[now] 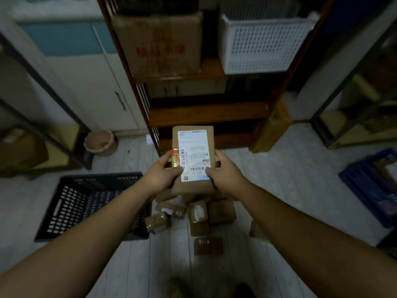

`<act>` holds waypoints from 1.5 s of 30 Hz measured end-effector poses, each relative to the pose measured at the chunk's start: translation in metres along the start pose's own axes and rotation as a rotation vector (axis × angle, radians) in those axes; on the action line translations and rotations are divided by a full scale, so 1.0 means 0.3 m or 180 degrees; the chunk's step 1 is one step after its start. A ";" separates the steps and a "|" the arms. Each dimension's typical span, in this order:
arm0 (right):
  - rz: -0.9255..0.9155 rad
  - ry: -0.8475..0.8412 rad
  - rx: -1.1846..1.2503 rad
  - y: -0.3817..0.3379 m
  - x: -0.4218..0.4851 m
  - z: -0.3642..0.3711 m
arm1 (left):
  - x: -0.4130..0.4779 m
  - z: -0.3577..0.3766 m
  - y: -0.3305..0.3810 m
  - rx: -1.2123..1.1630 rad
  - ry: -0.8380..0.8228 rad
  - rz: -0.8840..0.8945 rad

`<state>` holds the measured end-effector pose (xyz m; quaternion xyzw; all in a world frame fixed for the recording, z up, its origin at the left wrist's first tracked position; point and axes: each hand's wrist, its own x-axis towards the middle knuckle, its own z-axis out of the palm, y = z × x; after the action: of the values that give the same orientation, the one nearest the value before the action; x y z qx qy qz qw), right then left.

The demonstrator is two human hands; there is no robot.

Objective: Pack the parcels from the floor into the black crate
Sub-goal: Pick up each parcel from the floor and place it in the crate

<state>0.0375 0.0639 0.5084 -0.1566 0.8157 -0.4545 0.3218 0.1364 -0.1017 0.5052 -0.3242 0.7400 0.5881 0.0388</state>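
Observation:
A brown cardboard parcel (193,145) with a white shipping label is held up in front of me, above the floor. My left hand (165,172) grips its left edge, thumb on the label. My right hand (223,171) grips its right edge. Below them, several small brown parcels (202,214) lie in a loose heap on the pale plank floor. The black crate (71,203), with perforated walls, stands on the floor to the left of the heap; what shows of its inside holds nothing, and my left forearm covers its near right corner.
A dark wooden shelf unit (206,112) stands straight ahead with a cardboard box (159,44) and a white basket (262,44) on it. A small pink bin (100,143) sits at left by a white cabinet. A blue crate (373,183) lies at right. Metal racks flank both sides.

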 end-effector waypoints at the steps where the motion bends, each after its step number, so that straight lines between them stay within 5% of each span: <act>1: -0.0074 0.0002 0.0008 -0.043 -0.032 -0.018 | -0.034 -0.018 0.040 0.0010 0.0053 0.0079; 9: -0.0493 0.0295 0.0172 -0.292 -0.209 -0.152 | -0.317 -0.057 0.328 0.0062 0.0334 0.0364; 15: -0.0952 0.0555 0.0146 -0.396 -0.295 -0.207 | -0.429 -0.065 0.411 -0.0854 0.0437 0.0731; 23: -0.1418 0.0814 0.0891 -0.567 -0.341 -0.222 | -0.518 -0.237 0.475 -0.0257 0.0302 0.0976; 26: -0.1359 0.0787 0.0890 -0.614 -0.334 -0.136 | -0.556 -0.373 0.450 0.0003 0.0504 0.1020; 32: -0.1464 0.0814 0.0891 -0.742 -0.319 0.218 | -0.569 -0.709 0.306 -0.0535 0.2104 0.0911; 39: -0.1289 0.0648 0.0371 -0.821 -0.265 0.669 | -0.572 -1.109 0.051 -0.0797 0.1528 0.0783; 45: -0.0937 0.0531 0.0221 -0.805 -0.169 0.906 | -0.471 -1.297 -0.090 -0.0080 0.1162 0.0692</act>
<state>0.2476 -0.2125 0.6280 -0.2249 0.7916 -0.5360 0.1882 0.3878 -0.3913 0.6632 -0.3441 0.7579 0.5295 -0.1636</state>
